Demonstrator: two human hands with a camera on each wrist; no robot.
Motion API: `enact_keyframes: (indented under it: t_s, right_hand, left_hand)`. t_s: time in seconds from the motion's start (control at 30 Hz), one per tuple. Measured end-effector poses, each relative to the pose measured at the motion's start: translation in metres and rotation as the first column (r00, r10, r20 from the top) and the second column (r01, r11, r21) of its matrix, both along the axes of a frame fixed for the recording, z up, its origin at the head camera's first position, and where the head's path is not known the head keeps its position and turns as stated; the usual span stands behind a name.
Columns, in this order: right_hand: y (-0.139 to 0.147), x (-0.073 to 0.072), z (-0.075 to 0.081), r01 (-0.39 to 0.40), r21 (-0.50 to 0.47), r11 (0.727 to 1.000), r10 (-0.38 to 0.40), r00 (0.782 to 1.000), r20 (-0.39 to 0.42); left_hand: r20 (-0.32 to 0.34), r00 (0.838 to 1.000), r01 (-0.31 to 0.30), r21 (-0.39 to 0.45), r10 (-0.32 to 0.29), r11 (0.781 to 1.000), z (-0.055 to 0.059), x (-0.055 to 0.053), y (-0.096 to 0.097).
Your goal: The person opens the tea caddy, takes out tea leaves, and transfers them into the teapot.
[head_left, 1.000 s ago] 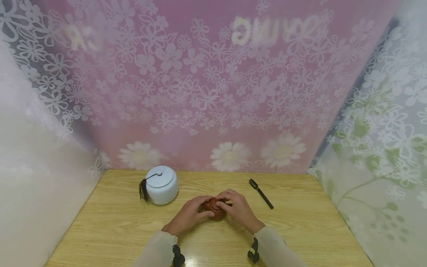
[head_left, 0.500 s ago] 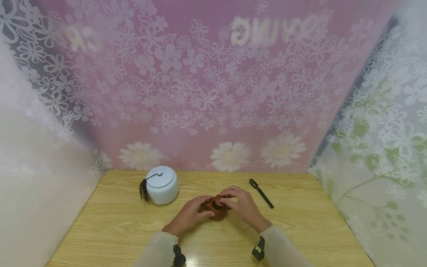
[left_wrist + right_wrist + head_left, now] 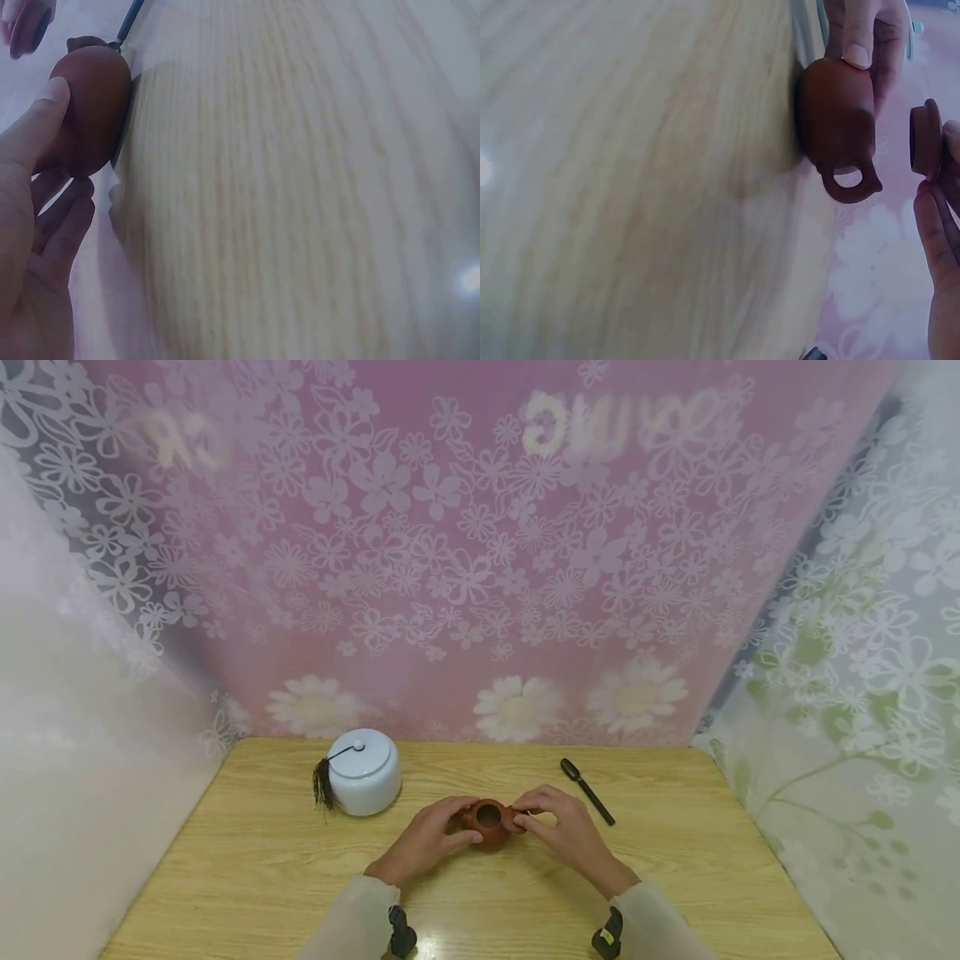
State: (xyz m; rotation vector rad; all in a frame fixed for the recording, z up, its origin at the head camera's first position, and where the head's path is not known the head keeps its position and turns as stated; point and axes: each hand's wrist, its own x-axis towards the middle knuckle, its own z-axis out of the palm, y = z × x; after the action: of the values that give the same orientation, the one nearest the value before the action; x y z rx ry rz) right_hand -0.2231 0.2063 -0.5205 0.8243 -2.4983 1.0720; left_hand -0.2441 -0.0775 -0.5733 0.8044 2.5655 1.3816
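The teapot appears to stand upright on the wooden table, in front of the person and between the two hands. Its dark round mouth is uncovered. Its long axis runs crosswise, from the left hand to the small looped handle, which points towards the right hand's side. So the pot lies just to the right of the left hand and to the left of the right hand.

The left hand is the nearer one, for it touches the pot: its thumb presses the near side and its fingers curve round the far side, spread only as wide as the body between them. (The spout is not plain in any view; that hand may cover it.)

The right hand's thumb and fingertips are drawn close together and pinch the lid. The right wrist view shows the lid raised clear of the pot, its underside turned roughly towards the table; from the head it appears beside the mouth, over the handle end. Its exact tilt is hard to tell.

Beyond the left hand stands a white jar with a black tassel; beyond the right hand lies a dark spoon.
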Motion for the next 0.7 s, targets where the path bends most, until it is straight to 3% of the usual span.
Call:
enact_keyframes:
  t_s: [0.37,0.7]
  right_hand:
    - [0.024,0.022,-0.017,0.026,0.028,0.999,-0.028,0.997,0.065]
    - [0.029,0.034,-0.035,-0.031,0.068,0.997,0.026,0.997,0.079]
  left_hand:
    - [0.018,1.000,-0.002,-0.003,0.002,1.000,0.001,0.001,0.001]
    - [0.025,0.999,-0.025,-0.022,0.026,0.999,0.004,0.002,0.001]
